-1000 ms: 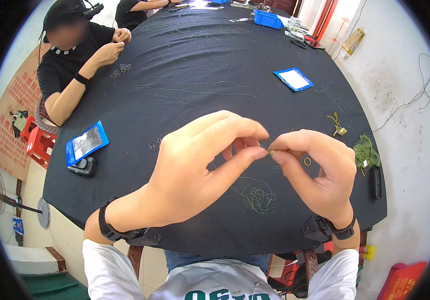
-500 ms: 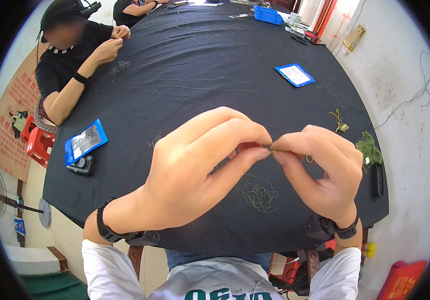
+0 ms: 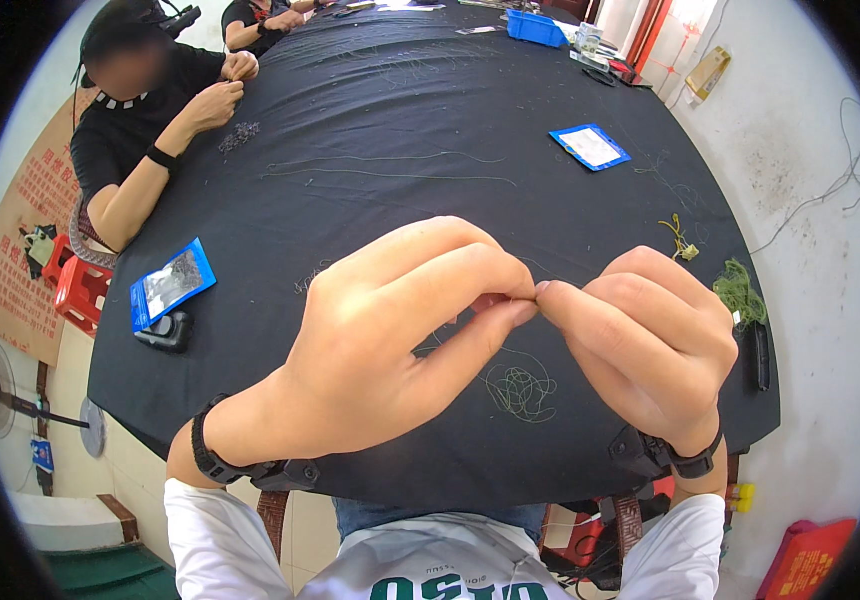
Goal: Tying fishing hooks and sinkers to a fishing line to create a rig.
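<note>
My left hand (image 3: 400,330) is closed, thumb and index finger pinched together over the middle of the table. My right hand (image 3: 640,340) is closed too, its fingertips meeting those of the left. A thin green thread (image 3: 533,263) runs out at the pinch, between the two hands. Whatever else the fingertips hold is too small to make out. Under the hands a loose tangle of the same thread (image 3: 520,392) lies on the black cloth. A little heap of tiny metal pieces (image 3: 315,276) is partly hidden beyond my left hand.
A blue-edged pouch (image 3: 175,285) leans on a black device (image 3: 164,331) at left. Another pouch (image 3: 590,148) lies far right. Green thread bundle (image 3: 740,292) and yellow cord (image 3: 685,245) sit by the right edge. A co-worker (image 3: 140,120) handles something small across the table.
My right hand has turned, its thumb now tucked behind the fingers and its knuckles slightly more to the right. The left hand stays nearly in place, still pinching. Thread now shows above the fingertips.
</note>
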Available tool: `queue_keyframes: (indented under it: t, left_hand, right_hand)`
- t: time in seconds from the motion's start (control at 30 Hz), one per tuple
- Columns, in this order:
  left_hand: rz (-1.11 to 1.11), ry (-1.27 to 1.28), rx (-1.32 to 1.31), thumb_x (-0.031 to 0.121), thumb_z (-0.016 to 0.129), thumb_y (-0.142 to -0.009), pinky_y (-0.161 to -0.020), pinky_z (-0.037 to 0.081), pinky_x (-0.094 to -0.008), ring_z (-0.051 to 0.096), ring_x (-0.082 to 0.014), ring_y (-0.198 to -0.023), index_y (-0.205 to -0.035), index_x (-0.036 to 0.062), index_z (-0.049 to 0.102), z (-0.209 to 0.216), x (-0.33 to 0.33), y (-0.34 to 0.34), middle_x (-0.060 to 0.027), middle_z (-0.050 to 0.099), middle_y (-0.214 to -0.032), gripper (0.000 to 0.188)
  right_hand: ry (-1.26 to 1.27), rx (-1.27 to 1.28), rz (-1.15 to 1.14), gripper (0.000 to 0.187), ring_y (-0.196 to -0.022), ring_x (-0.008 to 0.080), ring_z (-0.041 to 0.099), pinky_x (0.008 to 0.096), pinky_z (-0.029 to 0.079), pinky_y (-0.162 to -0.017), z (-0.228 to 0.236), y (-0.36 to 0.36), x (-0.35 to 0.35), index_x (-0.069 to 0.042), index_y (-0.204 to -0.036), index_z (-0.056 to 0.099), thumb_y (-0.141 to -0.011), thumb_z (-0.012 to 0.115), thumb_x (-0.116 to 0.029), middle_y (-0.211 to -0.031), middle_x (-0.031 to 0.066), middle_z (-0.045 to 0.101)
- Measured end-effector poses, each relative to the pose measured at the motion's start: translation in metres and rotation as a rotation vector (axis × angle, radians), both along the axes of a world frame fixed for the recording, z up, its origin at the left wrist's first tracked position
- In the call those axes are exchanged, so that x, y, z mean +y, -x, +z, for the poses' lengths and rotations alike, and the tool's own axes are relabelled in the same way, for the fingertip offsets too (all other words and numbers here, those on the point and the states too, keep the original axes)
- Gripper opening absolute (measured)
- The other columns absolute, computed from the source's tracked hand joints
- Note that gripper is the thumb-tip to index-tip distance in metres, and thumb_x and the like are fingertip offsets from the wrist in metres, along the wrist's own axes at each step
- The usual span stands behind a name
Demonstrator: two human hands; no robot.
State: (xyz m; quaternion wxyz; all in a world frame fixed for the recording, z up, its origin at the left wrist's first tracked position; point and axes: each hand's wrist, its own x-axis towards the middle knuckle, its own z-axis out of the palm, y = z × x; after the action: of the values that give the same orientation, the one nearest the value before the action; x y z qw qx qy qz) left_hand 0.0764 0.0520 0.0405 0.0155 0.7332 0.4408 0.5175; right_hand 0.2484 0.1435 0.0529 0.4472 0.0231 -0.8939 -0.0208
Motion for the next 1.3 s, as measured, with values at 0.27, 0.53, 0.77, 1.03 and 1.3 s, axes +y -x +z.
queue_keyframes:
  t: [0.27,0.53,0.77,1.03,1.3]
  left_hand:
    - [-0.04,-0.033,-0.014,-0.008,0.068,-0.067,-0.054,0.045,-0.023,0.057,-0.0138,-0.063,-0.081,-0.0029,0.062,0.001,0.001,0.0,-0.0111,0.061,-0.078,0.016]
    - [-0.05,-0.129,0.056,-0.008,0.068,-0.065,-0.056,0.046,-0.0258,0.058,-0.0179,-0.065,-0.081,-0.0012,0.063,0.002,0.002,0.002,-0.0118,0.061,-0.079,0.018]
    - [-0.074,-0.201,0.132,-0.008,0.069,-0.065,-0.056,0.046,-0.0266,0.059,-0.0198,-0.067,-0.084,-0.0009,0.064,0.001,0.003,0.004,-0.0125,0.061,-0.081,0.02]
    - [-0.106,-0.109,0.029,-0.009,0.067,-0.066,-0.056,0.045,-0.0262,0.059,-0.0195,-0.066,-0.084,-0.002,0.064,0.0,0.001,0.0,-0.0125,0.061,-0.08,0.02]
    - [-0.137,0.043,-0.026,-0.01,0.064,-0.067,-0.057,0.045,-0.0251,0.058,-0.0184,-0.066,-0.083,-0.0043,0.062,0.008,-0.006,-0.002,-0.0142,0.061,-0.079,0.017]
  right_hand:
    - [0.522,-0.068,0.003,0.017,-0.052,0.0118,0.052,0.0219,0.039,-0.048,0.006,-0.004,-0.011,0.002,-0.08,0.065,-0.065,0.065,0.01,-0.064,0.0071,0.059]
    - [1.103,-0.178,0.123,0.012,-0.05,0.0025,0.048,0.0169,0.033,-0.047,0.015,-0.012,-0.014,0.005,-0.088,0.063,-0.079,0.055,0.007,-0.069,0.0048,0.06]
    - [1.383,-0.207,0.23,0.008,-0.041,0.0003,0.04,0.0163,0.025,-0.04,0.015,-0.01,-0.013,0.006,-0.087,0.061,-0.081,0.058,0.002,-0.054,-0.0003,0.053]
    - [1.409,-0.226,0.226,0.007,-0.051,-0.0021,0.038,0.0169,0.025,-0.046,0.016,-0.014,-0.014,0.003,-0.088,0.063,-0.083,0.061,-0.002,-0.058,-0.0061,0.049]
    - [1.492,-0.246,0.204,0.009,-0.053,-0.0025,0.041,0.0157,0.029,-0.047,0.018,-0.014,-0.014,0.004,-0.088,0.063,-0.082,0.06,-0.001,-0.06,-0.0058,0.05]
